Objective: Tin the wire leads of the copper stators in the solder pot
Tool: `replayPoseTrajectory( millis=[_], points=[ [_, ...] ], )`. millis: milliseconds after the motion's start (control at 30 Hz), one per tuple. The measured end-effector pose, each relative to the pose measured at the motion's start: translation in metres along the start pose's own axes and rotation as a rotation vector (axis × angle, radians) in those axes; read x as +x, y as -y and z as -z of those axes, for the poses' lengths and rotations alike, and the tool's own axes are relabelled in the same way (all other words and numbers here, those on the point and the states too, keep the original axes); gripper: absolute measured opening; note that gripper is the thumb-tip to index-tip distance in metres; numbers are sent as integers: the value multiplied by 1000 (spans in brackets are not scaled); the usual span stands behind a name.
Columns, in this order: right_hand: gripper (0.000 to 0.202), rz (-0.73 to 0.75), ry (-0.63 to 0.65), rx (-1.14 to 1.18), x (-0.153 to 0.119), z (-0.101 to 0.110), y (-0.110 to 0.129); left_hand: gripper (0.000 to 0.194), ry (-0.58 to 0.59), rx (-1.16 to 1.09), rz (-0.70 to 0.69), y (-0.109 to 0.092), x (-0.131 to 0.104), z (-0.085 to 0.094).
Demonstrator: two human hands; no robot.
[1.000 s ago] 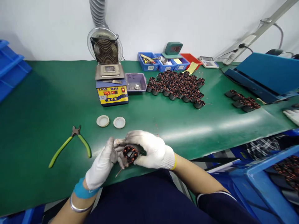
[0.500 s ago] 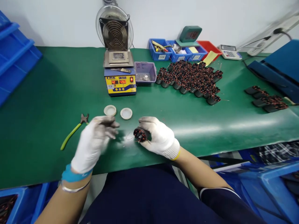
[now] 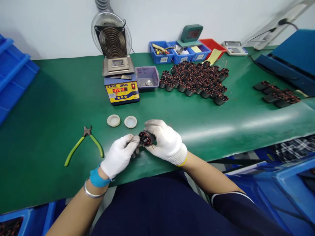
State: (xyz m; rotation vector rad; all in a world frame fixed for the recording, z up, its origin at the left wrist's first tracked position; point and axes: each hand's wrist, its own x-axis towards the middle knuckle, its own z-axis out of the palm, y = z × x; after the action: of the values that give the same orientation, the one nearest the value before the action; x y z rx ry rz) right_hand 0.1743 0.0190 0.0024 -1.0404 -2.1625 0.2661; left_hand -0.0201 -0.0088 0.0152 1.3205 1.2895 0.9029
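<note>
My right hand (image 3: pixel 166 141), in a white glove, grips a black motor stator (image 3: pixel 147 138) wound with copper wire. Its wound open face points left, towards my other hand. My left hand (image 3: pixel 123 151), gloved too with darkened fingertips, is closed in a pinch at the left edge of the stator, where thin wire ends stick out. The fingers mostly hide the wire there. Left of that hand lie green-handled cutting pliers (image 3: pixel 87 131) with the handles spread. Two small whitish round dishes, a left dish (image 3: pixel 113 120) and a right dish (image 3: pixel 130 122), sit just beyond the hands.
A solder pot (image 3: pixel 122 92) with lit digits stands at the back, a fan (image 3: pixel 113 42) behind it and a purple tray (image 3: pixel 147 78) beside it. Many wound stators (image 3: pixel 194 80) crowd the back right. Blue bins (image 3: pixel 161 52) and a calculator (image 3: pixel 235 48) line the wall.
My left hand has moved right from open air to the stator and closed at its wire ends. My right hand still holds the stator. The view has shifted slightly.
</note>
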Motion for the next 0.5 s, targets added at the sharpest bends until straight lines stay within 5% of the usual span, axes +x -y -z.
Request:
replayPoseTrajectory(
  millis=[233, 400, 500],
  points=[
    [34, -114, -43, 20, -2, 6, -3, 39, -442, -355, -314, -18, -1, 13],
    [35, -48, -47, 16, 3, 4, 1, 36, 20, 53, -83, -14, 14, 9],
    [34, -86, -33, 12, 5, 3, 1, 32, -88, -79, -145, -13, 11, 4]
  ],
)
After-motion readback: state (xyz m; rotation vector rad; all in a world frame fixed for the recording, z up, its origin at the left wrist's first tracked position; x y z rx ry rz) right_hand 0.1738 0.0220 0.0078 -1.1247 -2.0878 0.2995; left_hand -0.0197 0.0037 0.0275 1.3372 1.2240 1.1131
